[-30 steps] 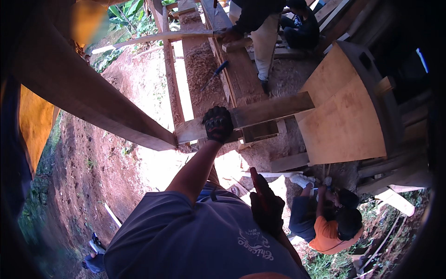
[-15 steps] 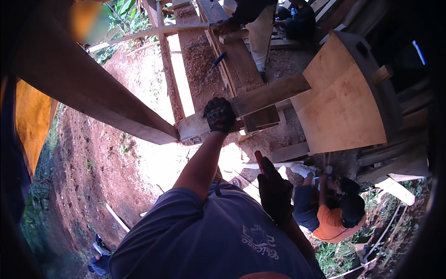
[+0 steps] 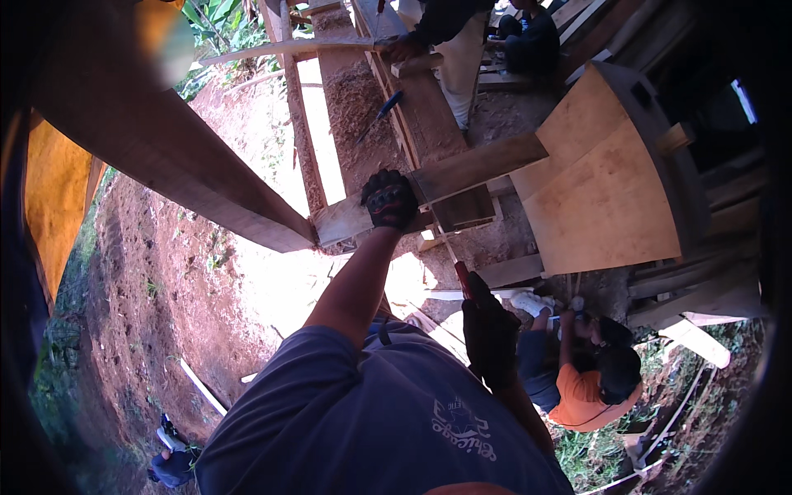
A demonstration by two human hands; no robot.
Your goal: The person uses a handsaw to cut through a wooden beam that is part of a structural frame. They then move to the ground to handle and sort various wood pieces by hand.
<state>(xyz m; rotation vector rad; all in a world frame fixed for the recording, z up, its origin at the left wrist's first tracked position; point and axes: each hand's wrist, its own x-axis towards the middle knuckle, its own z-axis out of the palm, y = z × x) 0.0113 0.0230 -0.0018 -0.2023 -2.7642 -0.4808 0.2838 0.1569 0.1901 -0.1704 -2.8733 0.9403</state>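
Note:
My left hand [image 3: 388, 199], in a black glove, reaches out at arm's length and grips the end of a wooden plank [image 3: 478, 167] that runs to the right across a timber frame. My right hand [image 3: 490, 338], also in a black glove, is lower and close to my body, closed around a red-handled tool [image 3: 463, 278] whose tip points toward the plank. The tool's head is hidden. My blue shirt fills the lower middle of the view.
A thick beam [image 3: 165, 157] slants in from the upper left. A curved plywood panel [image 3: 610, 190] stands right. A blue-handled tool [image 3: 383, 109] lies on sawdust-covered boards. A person in orange [image 3: 590, 392] crouches below; another person [image 3: 450, 37] stands above. Bare earth lies far below at left.
My left hand has stayed on the plank end. My right hand with the tool has risen slightly toward the plank, and the view has shifted a little downward.

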